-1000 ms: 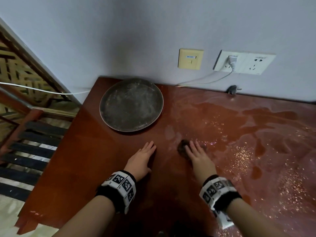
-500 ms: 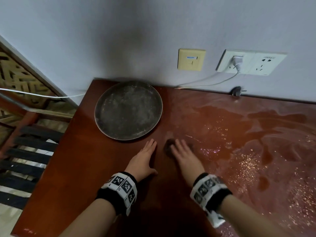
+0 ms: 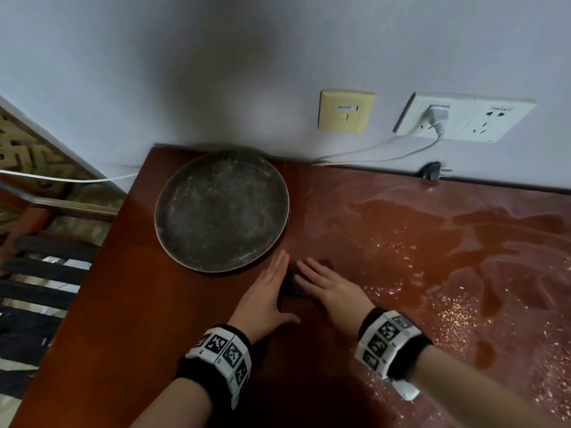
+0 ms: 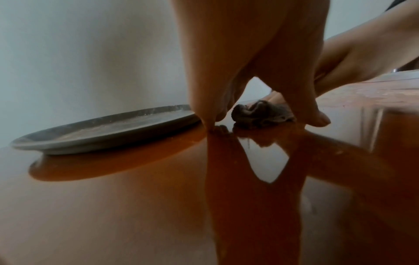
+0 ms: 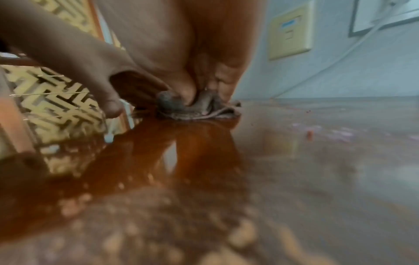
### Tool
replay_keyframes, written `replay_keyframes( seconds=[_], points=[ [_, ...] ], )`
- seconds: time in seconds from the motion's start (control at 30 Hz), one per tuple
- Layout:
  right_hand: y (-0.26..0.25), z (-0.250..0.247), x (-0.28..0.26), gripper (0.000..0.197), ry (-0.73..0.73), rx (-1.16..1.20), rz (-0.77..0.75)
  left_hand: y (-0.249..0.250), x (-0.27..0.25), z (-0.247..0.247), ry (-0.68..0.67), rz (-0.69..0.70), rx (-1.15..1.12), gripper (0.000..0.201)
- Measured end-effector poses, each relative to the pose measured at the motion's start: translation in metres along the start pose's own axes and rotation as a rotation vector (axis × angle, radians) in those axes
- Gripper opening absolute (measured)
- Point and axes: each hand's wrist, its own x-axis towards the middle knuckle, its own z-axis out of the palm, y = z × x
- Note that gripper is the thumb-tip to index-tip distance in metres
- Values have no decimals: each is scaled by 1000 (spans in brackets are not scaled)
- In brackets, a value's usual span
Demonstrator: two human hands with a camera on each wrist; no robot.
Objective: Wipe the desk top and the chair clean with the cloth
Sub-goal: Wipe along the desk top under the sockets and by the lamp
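A small dark grey cloth lies bunched on the glossy red-brown desk top, just in front of the round tray. My right hand lies flat over it with straight fingers pressing it down; the right wrist view shows the fingertips dug into the crumpled cloth. My left hand rests flat on the desk right beside the cloth, holding nothing. In the left wrist view the cloth sits between the left fingers and thumb. No chair is clearly seen.
A dusty dark round tray sits at the desk's back left corner. Wet streaks and gritty specks cover the right half. A black plug lies by the wall under the sockets. Dark slats lie beyond the left edge.
My right hand has slid the cloth leftward across the desk until it lies against the left hand. The left hand has stayed flat in place.
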Motion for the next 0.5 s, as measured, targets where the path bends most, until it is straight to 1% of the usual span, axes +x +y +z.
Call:
replay_keyframes(
  seconds=[0.03, 0.07, 0.1, 0.13, 0.17, 0.2, 0.23, 0.3, 0.33, 0.37, 0.4, 0.5],
  points=[
    [9, -4, 3, 46, 39, 20, -4, 0, 3, 1, 6, 13, 0, 121],
    [18, -14, 10, 49, 99, 41, 51, 0, 5, 1, 17, 19, 2, 121],
    [32, -19, 20, 55, 149, 55, 158, 0, 7, 0, 32, 18, 0, 120],
    [45, -26, 30, 61, 136, 58, 275, 1, 9, 0, 47, 10, -6, 120],
    [51, -36, 38, 64, 83, 90, 362, 1, 11, 0, 62, -1, -15, 119],
    [50, -43, 46, 64, 22, 102, 390, 2, 13, 0, 75, -13, -23, 118],
    [47, -45, 52, 63, -11, 94, 361, 1, 16, 0, 87, -23, -31, 117],
    [33, -44, 54, 61, -105, 42, 171, -1, 21, 2, 116, -38, -61, 113],
    [28, -44, 52, 61, -129, 20, 78, -2, 22, 2, 135, -45, -75, 111],
    [28, -44, 52, 61, -133, 3, 49, -4, 23, 2, 152, -51, -81, 109],
    [32, -45, 56, 61, -130, -4, 65, -4, 24, 1, 164, -54, -80, 106],
    [46, -45, 76, 63, -69, 57, 207, -6, 22, -2, 195, -54, -56, 101]
  ],
)
